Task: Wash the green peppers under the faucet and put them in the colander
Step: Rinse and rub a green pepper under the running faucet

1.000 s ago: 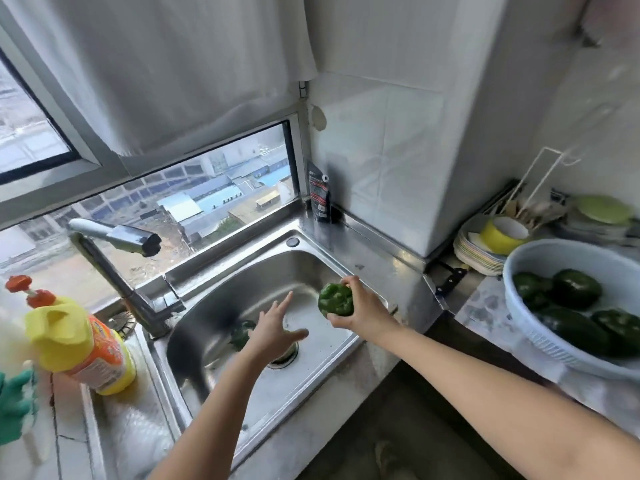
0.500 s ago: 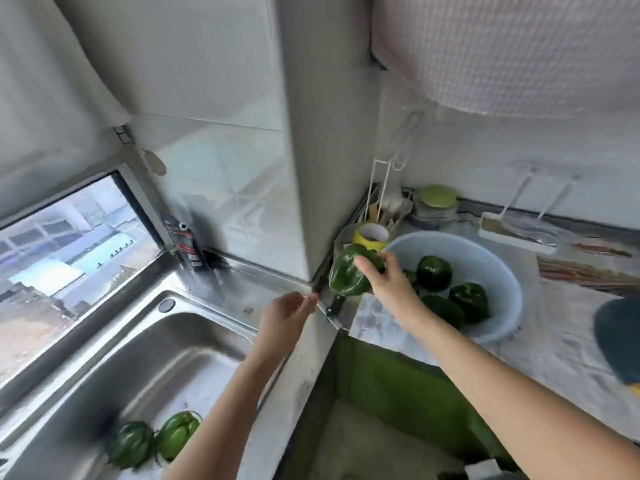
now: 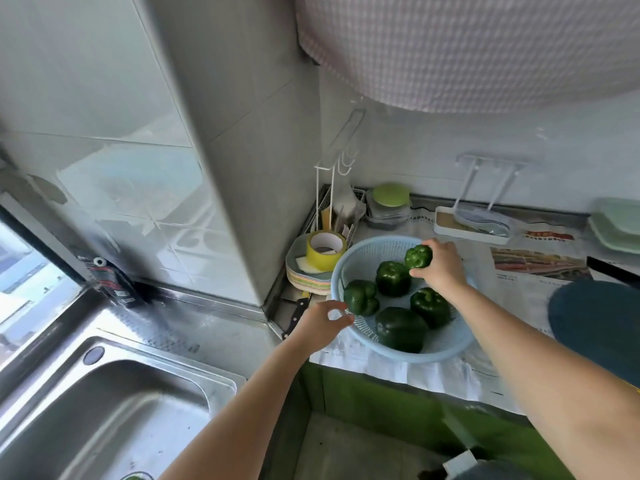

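A pale blue colander [image 3: 446,351] stands on the newspaper-covered counter and holds several dark green peppers [image 3: 393,278]. My right hand [image 3: 441,266] grips a smaller green pepper [image 3: 419,257] over the colander's far side. My left hand [image 3: 320,325] hovers at the colander's near left rim with loosely curled fingers, holding nothing. The steel sink [image 3: 114,410] lies at the lower left; a sliver of green shows at its bottom edge.
A yellow tape roll [image 3: 325,249] sits on a stack of plates [image 3: 304,280] in the corner beside a knife [image 3: 294,318]. A white rack [image 3: 474,220] and green trays [image 3: 616,223] stand along the back wall. A dark round object [image 3: 595,323] lies at right.
My view swung right from the sink to the counter. My right hand carried the pepper from the sink to over the colander, and my left hand followed to the colander's rim.
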{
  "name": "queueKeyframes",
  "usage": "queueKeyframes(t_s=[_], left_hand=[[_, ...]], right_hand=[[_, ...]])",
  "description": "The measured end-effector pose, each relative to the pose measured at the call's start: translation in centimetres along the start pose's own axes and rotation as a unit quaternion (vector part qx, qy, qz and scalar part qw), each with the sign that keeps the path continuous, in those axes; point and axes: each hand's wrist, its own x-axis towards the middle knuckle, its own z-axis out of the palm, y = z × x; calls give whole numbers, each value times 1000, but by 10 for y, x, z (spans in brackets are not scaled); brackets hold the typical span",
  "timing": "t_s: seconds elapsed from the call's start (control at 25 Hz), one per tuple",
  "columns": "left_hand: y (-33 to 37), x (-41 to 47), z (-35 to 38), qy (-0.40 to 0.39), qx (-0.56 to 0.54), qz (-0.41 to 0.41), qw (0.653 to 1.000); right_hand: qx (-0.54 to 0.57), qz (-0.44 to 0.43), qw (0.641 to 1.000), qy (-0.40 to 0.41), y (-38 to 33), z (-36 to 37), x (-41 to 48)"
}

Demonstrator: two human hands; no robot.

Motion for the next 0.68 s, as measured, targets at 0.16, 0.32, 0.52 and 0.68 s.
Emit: queueKeyframes(t_s=[0.16, 0.32, 0.52, 0.68], left_hand=[[-7, 4, 4, -5, -11, -18, 1000], [-5, 1, 0, -11, -32, -30, 999], [-14, -12, -7, 15, -66, -14, 998], [-31, -52, -37, 110, -108, -17, 988]], right_hand=[[-103, 17, 994, 44, 14, 17, 1], [-74, 32, 997, 9, 19, 25, 4], [-44, -18, 999, 8, -17, 16, -11], [35, -213, 976, 15, -94, 12, -59]])
